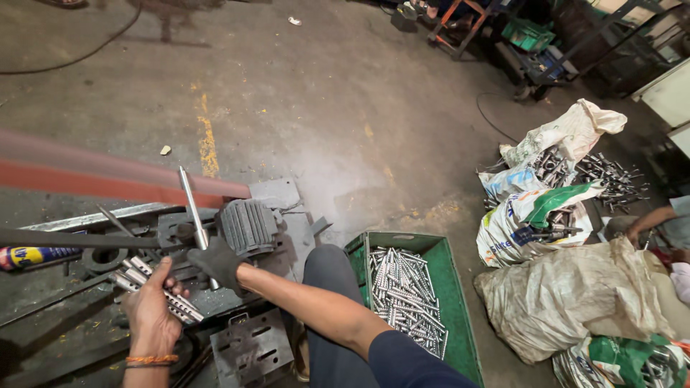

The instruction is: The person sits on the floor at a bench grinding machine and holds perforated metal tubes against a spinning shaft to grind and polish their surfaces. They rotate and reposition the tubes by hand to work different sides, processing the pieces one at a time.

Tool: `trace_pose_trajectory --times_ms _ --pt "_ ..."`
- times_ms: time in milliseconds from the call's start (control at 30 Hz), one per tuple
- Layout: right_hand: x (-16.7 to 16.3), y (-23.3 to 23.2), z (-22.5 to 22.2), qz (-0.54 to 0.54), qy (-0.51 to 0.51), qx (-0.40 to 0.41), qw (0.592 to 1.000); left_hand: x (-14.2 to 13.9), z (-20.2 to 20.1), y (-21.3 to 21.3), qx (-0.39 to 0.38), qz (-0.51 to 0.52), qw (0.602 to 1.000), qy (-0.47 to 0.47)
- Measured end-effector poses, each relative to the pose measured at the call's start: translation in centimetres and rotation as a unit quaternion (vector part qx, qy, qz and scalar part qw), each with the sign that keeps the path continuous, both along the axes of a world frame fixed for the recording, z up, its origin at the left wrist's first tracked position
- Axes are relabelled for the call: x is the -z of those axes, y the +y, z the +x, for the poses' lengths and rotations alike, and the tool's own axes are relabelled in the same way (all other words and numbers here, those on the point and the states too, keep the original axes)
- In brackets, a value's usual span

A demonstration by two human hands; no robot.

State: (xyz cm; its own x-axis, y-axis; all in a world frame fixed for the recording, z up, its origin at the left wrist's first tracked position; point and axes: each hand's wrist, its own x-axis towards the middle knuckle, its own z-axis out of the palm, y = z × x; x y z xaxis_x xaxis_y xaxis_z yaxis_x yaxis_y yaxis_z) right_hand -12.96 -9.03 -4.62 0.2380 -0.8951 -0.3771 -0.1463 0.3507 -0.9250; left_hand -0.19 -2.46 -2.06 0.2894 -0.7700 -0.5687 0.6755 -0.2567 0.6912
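Note:
My left hand, bare with an orange thread at the wrist, holds a bundle of several ribbed steel rods low at the left. My right hand, in a dark glove, is closed around a single long steel rod that stands tilted over a dark metal fixture. A black ribbed block sits just right of the glove. My knee lies between the fixture and a green crate filled with several similar steel rods.
A blurred red bar crosses the left side, with a spray can below it. Slotted steel plates lie by my leg. At the right are white sacks with metal parts and another person's arm. Racks stand at the far top.

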Motion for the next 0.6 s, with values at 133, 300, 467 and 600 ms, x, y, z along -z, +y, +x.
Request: trace_pose_trajectory --times_ms 133,300,467,600 --pt "-0.7 0.3 -0.1 0.002 -0.027 -0.003 1.000 -0.1 -0.1 0.0 0.000 0.003 1.000 -0.006" --pt "-0.3 -0.1 0.2 0.013 -0.011 0.005 1.000 0.1 0.0 -0.4 0.006 0.003 1.000 0.010" --pt "0.3 -0.2 0.7 -0.051 0.006 0.025 0.998 0.0 0.7 -0.1 0.007 -0.009 0.999 0.031" --pt "0.3 -0.2 0.9 -0.037 0.016 0.016 0.999 -0.8 0.9 0.1 -0.012 -0.009 1.000 0.021"
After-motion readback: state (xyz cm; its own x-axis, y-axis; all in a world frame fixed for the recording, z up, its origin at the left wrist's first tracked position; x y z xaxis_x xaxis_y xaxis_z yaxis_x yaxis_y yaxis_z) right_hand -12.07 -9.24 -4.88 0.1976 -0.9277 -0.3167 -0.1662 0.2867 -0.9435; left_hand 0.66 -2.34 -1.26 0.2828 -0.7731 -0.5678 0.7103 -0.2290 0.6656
